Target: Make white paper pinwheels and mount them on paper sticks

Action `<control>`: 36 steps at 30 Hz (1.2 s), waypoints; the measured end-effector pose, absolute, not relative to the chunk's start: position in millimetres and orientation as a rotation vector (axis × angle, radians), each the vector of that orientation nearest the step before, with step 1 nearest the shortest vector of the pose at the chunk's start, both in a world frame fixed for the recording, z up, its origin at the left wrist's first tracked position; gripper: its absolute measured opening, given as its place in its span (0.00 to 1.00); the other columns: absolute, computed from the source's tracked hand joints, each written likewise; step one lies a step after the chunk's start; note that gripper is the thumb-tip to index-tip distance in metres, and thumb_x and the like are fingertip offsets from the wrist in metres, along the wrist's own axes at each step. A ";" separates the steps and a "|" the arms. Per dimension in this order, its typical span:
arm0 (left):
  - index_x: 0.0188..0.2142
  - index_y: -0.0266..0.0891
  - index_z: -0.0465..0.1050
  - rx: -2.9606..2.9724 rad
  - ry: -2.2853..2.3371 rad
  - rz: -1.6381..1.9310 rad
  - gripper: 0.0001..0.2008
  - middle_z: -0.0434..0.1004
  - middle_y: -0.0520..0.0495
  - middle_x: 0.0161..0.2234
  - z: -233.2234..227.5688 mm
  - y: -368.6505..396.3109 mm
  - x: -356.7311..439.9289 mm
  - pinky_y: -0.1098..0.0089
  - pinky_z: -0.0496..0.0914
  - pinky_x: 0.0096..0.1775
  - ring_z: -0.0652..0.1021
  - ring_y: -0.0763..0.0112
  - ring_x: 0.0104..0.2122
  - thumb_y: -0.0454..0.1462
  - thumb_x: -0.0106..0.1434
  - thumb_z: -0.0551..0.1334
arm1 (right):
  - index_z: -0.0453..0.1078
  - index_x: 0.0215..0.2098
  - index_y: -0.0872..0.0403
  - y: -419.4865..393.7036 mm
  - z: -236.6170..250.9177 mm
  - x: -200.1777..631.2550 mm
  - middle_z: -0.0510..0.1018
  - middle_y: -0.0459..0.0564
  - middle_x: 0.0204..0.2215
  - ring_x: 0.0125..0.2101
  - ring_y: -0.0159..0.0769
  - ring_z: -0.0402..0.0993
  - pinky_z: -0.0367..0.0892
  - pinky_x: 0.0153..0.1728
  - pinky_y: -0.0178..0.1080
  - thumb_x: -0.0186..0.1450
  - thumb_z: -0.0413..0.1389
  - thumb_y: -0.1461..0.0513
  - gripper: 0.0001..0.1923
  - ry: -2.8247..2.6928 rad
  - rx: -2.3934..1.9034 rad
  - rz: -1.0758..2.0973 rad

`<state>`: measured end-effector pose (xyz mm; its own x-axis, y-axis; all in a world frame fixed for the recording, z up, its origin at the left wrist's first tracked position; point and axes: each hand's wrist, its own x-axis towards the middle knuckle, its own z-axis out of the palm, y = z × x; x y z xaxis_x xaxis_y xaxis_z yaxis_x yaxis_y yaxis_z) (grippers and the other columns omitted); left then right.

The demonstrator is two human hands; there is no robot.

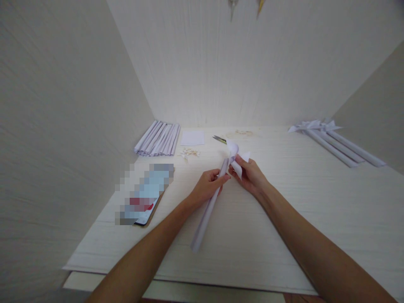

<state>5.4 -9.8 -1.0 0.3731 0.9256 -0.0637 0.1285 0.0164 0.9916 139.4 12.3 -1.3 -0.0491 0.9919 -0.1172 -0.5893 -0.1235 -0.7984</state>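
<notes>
My left hand is closed round the upper part of a rolled paper tube, which slants down toward the table's front edge. At the tube's top end, my right hand pinches a folded white paper pinwheel between thumb and fingers. Its curled blades stick out to both sides of the fingers. The pinwheel's middle lies close to the tube end; whether the two are joined I cannot tell. Just beyond the pinwheel lie scissors with greenish handles, partly covered by a blade.
Several paper tubes lie side by side at the back left, beside a square paper sheet. Small cotton-tipped sticks are scattered nearby. A phone lies at left. Several finished pinwheels rest at the back right. Walls enclose the table.
</notes>
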 end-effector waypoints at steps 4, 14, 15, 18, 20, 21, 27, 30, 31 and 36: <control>0.33 0.32 0.67 1.449 0.985 0.818 0.12 0.56 0.60 0.12 1.0 -11.0 5.1 0.78 0.52 0.16 0.58 0.83 0.11 0.40 0.54 0.55 | 0.69 0.18 0.59 15.7 -4.6 140.3 0.73 0.44 0.16 0.17 0.26 0.66 0.65 0.20 0.30 0.41 0.65 0.62 0.11 -0.619 -0.801 1.573; 0.32 0.32 0.66 1.490 0.930 0.796 0.11 0.58 0.59 0.11 -0.2 -9.4 2.7 0.78 0.52 0.16 0.58 0.83 0.11 0.39 0.55 0.53 | 0.68 0.19 0.59 15.8 -8.0 142.2 0.73 0.44 0.16 0.18 0.26 0.66 0.65 0.20 0.31 0.45 0.63 0.62 0.09 -0.631 -0.797 1.630; 0.33 0.32 0.66 1.488 0.925 0.794 0.11 0.58 0.60 0.11 -0.5 -9.2 2.5 0.78 0.52 0.16 0.58 0.83 0.11 0.39 0.55 0.53 | 0.69 0.19 0.59 15.1 -7.5 141.5 0.73 0.44 0.16 0.18 0.26 0.66 0.65 0.20 0.31 0.43 0.64 0.62 0.10 -0.642 -0.796 1.615; 0.34 0.32 0.66 1.487 0.914 0.792 0.11 0.57 0.59 0.11 -1.5 -8.5 1.7 0.78 0.52 0.17 0.58 0.83 0.11 0.39 0.55 0.53 | 0.69 0.19 0.58 13.8 -6.6 139.3 0.73 0.43 0.16 0.18 0.26 0.66 0.65 0.21 0.31 0.40 0.65 0.63 0.11 -0.674 -0.791 1.576; 0.33 0.32 0.67 1.489 0.920 0.801 0.11 0.58 0.59 0.12 -1.8 -8.3 1.3 0.78 0.52 0.17 0.58 0.83 0.12 0.39 0.55 0.53 | 0.69 0.18 0.58 13.1 -6.3 138.0 0.73 0.43 0.16 0.18 0.26 0.66 0.64 0.21 0.31 0.39 0.65 0.63 0.11 -0.689 -0.791 1.565; 0.33 0.32 0.67 1.488 0.924 0.806 0.11 0.58 0.59 0.12 -1.9 -8.3 1.2 0.78 0.52 0.17 0.59 0.83 0.12 0.38 0.55 0.53 | 0.69 0.18 0.58 12.7 -6.1 137.5 0.73 0.42 0.16 0.18 0.25 0.66 0.64 0.21 0.31 0.39 0.65 0.63 0.11 -0.694 -0.792 1.567; 0.35 0.33 0.64 1.459 0.948 0.829 0.10 0.59 0.59 0.13 -2.8 -9.9 3.8 0.78 0.53 0.17 0.59 0.83 0.13 0.38 0.55 0.53 | 0.69 0.18 0.57 10.9 -2.8 135.7 0.74 0.42 0.18 0.20 0.25 0.67 0.64 0.24 0.30 0.39 0.65 0.62 0.11 -0.671 -0.786 1.591; 0.44 0.34 0.60 1.466 0.979 0.855 0.17 0.60 0.59 0.14 -3.3 -10.5 5.5 0.79 0.54 0.17 0.60 0.82 0.14 0.37 0.55 0.54 | 0.69 0.18 0.57 11.2 -1.4 135.3 0.73 0.42 0.17 0.20 0.24 0.66 0.64 0.23 0.29 0.38 0.66 0.63 0.11 -0.638 -0.798 1.587; 0.48 0.35 0.57 1.466 0.983 0.857 0.20 0.60 0.60 0.14 -2.9 -10.6 5.8 0.79 0.54 0.17 0.60 0.82 0.13 0.36 0.55 0.54 | 0.69 0.17 0.57 11.3 -1.2 135.2 0.73 0.41 0.17 0.19 0.24 0.66 0.63 0.23 0.29 0.38 0.66 0.63 0.11 -0.632 -0.804 1.592; 0.54 0.36 0.52 1.478 0.917 0.848 0.26 0.59 0.60 0.14 1.6 -11.3 5.5 0.79 0.53 0.17 0.60 0.82 0.14 0.34 0.55 0.53 | 0.69 0.18 0.57 10.8 -0.6 136.1 0.73 0.41 0.17 0.20 0.24 0.66 0.63 0.23 0.29 0.39 0.65 0.63 0.11 -0.634 -0.807 1.612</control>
